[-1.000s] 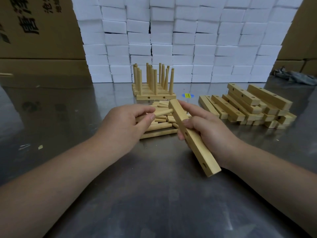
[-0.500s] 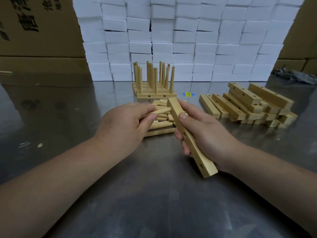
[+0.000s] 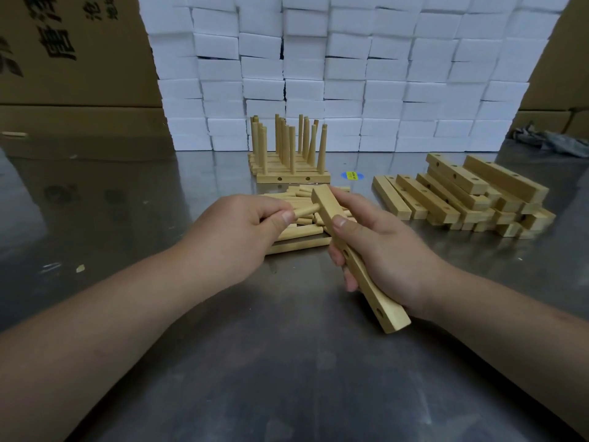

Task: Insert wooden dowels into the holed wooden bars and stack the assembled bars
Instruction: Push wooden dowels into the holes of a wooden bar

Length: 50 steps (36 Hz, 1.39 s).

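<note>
Bar (image 3: pixel 377 298) held tilted above desk (image 3: pixel 287 362), far end up, w/ R hand (image 3: pixel 382 250) curled round its middle. Dowel (image 3: pixel 307 211) meets bar's far end from 9 o'clock, pinched by L hand (image 3: pixel 242 231). Loose dowels (image 3: pixel 302 232) lie just behind both hands. Assembled stack (image 3: pixel 291 173) at 12 o'clock; spare bars (image 3: pixel 462 199) at 2 o'clock.

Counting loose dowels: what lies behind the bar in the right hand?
A pile of loose dowels on the metal table. The bar, the right hand and the left hand cover part of it, so no full count.
</note>
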Tool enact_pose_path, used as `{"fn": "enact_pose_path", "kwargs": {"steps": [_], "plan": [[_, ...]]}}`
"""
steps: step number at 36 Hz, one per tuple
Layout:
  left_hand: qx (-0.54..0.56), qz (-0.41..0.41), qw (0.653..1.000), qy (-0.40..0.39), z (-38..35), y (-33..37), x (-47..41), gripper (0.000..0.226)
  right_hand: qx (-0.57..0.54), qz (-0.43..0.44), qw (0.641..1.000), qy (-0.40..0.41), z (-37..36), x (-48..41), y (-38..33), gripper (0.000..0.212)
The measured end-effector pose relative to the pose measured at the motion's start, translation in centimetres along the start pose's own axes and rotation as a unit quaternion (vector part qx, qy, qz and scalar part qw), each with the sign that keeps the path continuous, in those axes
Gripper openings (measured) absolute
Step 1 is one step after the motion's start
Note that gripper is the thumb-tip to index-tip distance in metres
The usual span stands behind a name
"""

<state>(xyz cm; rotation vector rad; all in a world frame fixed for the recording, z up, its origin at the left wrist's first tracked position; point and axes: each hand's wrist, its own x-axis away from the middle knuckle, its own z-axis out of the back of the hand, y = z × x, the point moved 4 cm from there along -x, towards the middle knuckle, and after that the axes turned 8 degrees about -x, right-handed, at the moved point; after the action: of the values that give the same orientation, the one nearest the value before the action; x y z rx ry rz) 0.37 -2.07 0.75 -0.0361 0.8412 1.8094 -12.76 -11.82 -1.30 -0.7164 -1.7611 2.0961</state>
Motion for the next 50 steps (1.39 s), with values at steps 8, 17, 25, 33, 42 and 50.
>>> {"fn": "enact_pose_path", "kwargs": {"steps": [8, 17, 25, 33, 42, 50], "plan": [[0.049, 0.051, 0.997, -0.041, -0.4, -0.6, -0.5, 0.033, 0.020, 0.006, 1.000, 0.008, 0.0, 0.0, 0.2, 0.043], [0.095, 0.075, 0.990, 0.075, 0.7, -1.2, -0.7, 0.029, -0.062, -0.017, 0.991, 0.115, 0.8, -0.7, 0.9, 0.043], [-0.175, -0.050, 0.983, 0.020, -1.1, -0.6, -0.5, 0.023, -0.154, -0.062, 0.945, 0.281, 4.2, -1.5, 1.5, 0.024], [-0.305, -0.085, 0.945, -0.087, -2.7, -0.6, -0.5, 0.031, -0.083, -0.036, 0.955, 0.282, 3.8, -1.7, 1.6, 0.020], [-0.161, -0.080, 0.984, -0.016, -1.9, 0.2, -0.3, 0.016, -0.060, -0.017, 0.961, 0.269, 3.2, -1.4, 0.8, 0.023], [-0.075, -0.081, 0.994, -0.006, -1.9, 1.4, 0.7, 0.015, -0.038, 0.041, 0.977, 0.204, 1.5, -0.7, 0.0, 0.028]]}}
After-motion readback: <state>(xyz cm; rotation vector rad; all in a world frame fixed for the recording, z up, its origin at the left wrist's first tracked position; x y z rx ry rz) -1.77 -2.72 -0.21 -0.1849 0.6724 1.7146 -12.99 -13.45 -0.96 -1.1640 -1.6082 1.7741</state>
